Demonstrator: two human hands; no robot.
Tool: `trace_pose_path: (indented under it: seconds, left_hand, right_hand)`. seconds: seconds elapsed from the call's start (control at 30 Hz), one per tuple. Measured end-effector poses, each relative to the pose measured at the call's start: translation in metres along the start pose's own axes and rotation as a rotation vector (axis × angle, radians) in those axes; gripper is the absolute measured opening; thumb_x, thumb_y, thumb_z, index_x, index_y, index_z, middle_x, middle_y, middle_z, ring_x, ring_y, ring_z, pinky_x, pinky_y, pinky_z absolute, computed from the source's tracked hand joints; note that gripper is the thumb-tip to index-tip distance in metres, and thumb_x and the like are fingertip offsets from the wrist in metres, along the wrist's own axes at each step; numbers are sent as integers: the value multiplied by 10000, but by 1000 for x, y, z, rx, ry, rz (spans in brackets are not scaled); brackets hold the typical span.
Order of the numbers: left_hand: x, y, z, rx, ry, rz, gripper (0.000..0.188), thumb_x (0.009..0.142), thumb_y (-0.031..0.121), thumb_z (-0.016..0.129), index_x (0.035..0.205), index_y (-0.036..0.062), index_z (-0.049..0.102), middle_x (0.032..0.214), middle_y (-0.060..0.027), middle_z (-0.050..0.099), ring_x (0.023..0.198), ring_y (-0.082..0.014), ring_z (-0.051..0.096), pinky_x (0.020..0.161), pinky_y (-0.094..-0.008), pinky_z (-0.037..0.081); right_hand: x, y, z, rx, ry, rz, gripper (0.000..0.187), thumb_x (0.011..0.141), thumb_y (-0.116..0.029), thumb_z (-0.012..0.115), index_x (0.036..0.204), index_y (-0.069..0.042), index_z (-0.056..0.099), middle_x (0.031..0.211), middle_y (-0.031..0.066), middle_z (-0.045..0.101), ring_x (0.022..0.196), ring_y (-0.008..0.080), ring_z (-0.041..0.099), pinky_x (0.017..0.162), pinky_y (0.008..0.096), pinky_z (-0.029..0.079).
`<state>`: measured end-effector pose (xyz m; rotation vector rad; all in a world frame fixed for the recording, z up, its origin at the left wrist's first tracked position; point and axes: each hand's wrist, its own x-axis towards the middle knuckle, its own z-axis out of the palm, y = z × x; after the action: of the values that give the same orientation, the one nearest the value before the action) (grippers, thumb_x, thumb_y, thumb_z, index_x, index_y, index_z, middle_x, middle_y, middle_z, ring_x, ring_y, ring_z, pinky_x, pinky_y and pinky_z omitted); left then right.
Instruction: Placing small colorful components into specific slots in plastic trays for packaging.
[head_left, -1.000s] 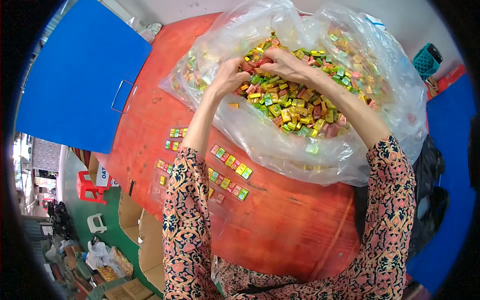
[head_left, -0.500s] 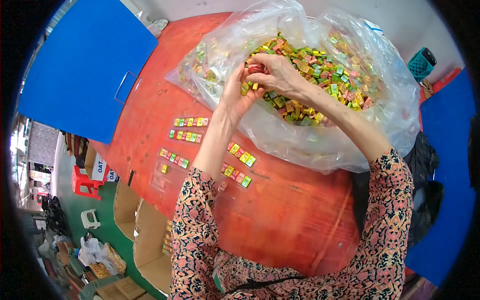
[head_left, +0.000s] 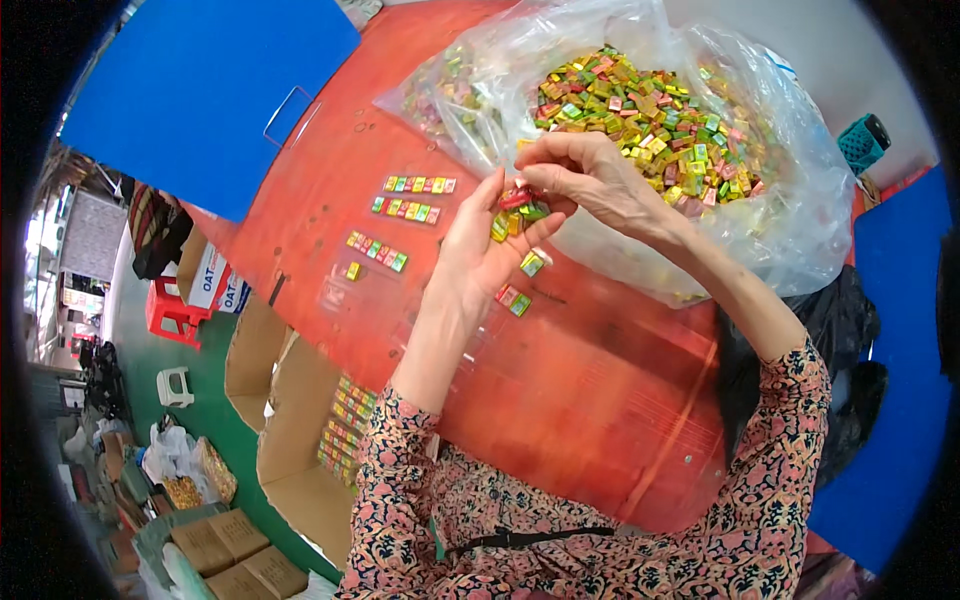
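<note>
My left hand [head_left: 466,245] is cupped palm up, with several small wrapped candies [head_left: 507,222] in red, yellow and green lying in it. Just above them, my right hand [head_left: 605,185] bends inward with thumb and fingers pinched together; whatever they pinch is hidden. Beyond both hands, a large clear plastic bag [head_left: 815,215] lies open around a heap of the same candies [head_left: 650,120]. On the red table [head_left: 580,390], short rows of candies [head_left: 405,210] lie to the left, beside a single yellow one [head_left: 353,271]. A further row [head_left: 513,299] is partly covered by my left hand.
Cardboard boxes [head_left: 300,440] stand at the table's left edge, one with rows of candies [head_left: 345,430] inside. Blue panels [head_left: 200,100] flank the table. Black plastic [head_left: 835,340] bunches at the right. A red stool [head_left: 172,312] and a white stool [head_left: 174,387] stand on the green floor.
Both hands have drawn back from the candy heap toward me, still close together. The whole view has shifted, so more of the box with candy rows shows.
</note>
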<state>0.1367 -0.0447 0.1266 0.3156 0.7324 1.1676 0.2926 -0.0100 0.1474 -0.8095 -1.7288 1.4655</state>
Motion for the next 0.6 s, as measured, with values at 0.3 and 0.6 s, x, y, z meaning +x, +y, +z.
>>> trace_pose_path:
  seconds: [0.3, 0.6]
  left_hand:
    - [-79, -24, -88, -426, -337, -115, 441, 970, 320, 290, 1193, -30, 440, 1167, -196, 536, 1069, -363, 528, 883, -549, 442]
    - [-137, -38, -154, -512, -294, -70, 414, 965, 356, 307, 1167, 37, 477, 1071, -107, 575, 968, -246, 564, 848, -454, 448]
  right_hand:
    - [-41, 13, 87, -2, 17, 1, 151, 802, -152, 666, 866, -22, 626, 710, -6, 618, 600, 23, 526, 514, 177, 412]
    - [-71, 31, 168, -636, -74, -405, 189, 699, -103, 697, 830, -14, 595, 899, 91, 585, 708, 224, 593, 579, 307, 489]
